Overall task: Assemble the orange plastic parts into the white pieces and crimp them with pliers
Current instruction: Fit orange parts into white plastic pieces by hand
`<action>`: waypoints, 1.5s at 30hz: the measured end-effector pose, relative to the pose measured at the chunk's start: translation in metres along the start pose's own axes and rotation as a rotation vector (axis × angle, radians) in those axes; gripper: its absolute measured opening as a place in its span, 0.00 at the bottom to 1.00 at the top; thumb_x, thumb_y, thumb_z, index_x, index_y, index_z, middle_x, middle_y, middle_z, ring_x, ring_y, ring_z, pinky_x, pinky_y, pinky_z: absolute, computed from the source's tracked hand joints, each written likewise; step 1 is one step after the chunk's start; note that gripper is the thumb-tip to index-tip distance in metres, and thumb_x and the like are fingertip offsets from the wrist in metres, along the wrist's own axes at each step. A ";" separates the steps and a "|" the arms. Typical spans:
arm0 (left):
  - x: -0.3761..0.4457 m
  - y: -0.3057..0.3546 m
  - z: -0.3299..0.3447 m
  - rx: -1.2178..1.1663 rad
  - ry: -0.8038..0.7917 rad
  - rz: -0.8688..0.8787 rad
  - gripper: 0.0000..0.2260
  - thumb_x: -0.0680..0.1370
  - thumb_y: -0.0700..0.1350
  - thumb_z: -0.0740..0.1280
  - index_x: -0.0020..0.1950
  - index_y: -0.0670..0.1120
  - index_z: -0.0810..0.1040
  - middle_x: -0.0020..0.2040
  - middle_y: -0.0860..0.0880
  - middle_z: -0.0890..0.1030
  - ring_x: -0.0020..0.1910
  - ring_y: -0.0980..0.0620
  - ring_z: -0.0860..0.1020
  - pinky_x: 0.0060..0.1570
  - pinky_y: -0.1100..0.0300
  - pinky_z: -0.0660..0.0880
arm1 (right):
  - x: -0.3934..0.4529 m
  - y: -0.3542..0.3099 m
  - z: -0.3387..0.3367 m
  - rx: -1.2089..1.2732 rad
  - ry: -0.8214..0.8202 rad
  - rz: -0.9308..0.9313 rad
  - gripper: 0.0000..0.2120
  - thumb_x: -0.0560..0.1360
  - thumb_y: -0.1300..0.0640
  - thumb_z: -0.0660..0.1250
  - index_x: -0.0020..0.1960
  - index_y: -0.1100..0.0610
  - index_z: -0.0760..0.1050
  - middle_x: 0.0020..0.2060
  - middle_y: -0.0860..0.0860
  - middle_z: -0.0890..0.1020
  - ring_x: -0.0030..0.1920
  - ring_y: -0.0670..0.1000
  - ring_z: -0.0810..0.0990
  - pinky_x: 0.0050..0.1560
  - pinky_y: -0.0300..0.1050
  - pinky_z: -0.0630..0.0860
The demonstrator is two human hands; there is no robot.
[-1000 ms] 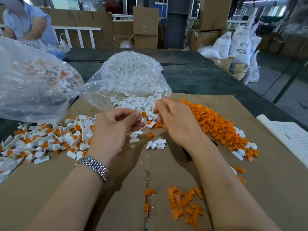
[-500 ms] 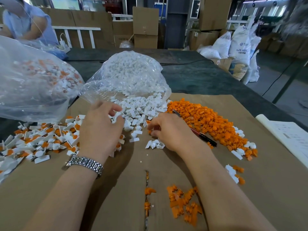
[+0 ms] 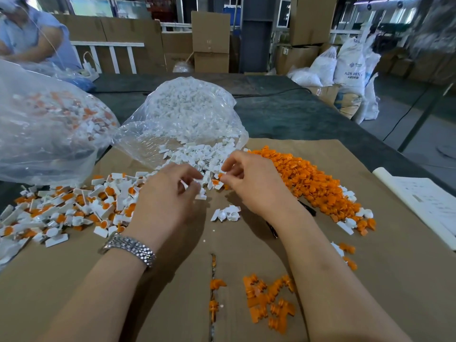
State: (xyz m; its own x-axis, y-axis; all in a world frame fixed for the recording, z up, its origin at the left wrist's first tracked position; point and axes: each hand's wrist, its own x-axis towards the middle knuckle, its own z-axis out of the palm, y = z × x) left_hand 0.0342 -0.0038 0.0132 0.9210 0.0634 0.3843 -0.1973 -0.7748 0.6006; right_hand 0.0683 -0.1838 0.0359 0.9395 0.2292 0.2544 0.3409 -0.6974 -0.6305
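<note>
My left hand (image 3: 167, 196) hovers at the edge of the loose white pieces (image 3: 197, 154), its fingers curled round a white piece (image 3: 201, 193). Just to its right, my right hand (image 3: 254, 181) pinches a small orange part (image 3: 220, 176) between thumb and fingertips. The two hands are close together over the cardboard. A long heap of orange parts (image 3: 311, 183) lies to the right of my right hand. Assembled white-and-orange pieces (image 3: 74, 206) are piled at the left. A dark pliers handle (image 3: 307, 208) shows beside my right wrist, mostly hidden.
A clear bag of white pieces (image 3: 190, 109) lies open at the back. A bigger clear bag of assembled pieces (image 3: 44, 124) sits at the left. Loose orange parts (image 3: 269, 302) lie near the front. White paper (image 3: 424, 201) lies at the right. A person sits at the far left.
Both hands rose from the piles and came together; the left moved right with a white piece, the right now pinches an orange part. The pliers are again mostly hidden by my right wrist.
</note>
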 end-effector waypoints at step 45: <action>0.004 0.010 -0.014 -1.340 -0.241 -0.459 0.14 0.73 0.40 0.71 0.57 0.35 0.82 0.54 0.37 0.85 0.51 0.43 0.86 0.43 0.62 0.82 | -0.013 -0.019 -0.016 0.267 0.016 -0.194 0.07 0.75 0.61 0.75 0.52 0.53 0.83 0.45 0.47 0.83 0.45 0.44 0.82 0.52 0.44 0.79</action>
State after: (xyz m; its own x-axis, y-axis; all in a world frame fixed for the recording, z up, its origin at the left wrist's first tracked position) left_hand 0.0307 -0.0026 0.0306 0.9954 -0.0704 -0.0657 0.0908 0.4587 0.8840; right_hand 0.0492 -0.1844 0.0557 0.8565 0.3282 0.3984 0.5118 -0.4390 -0.7385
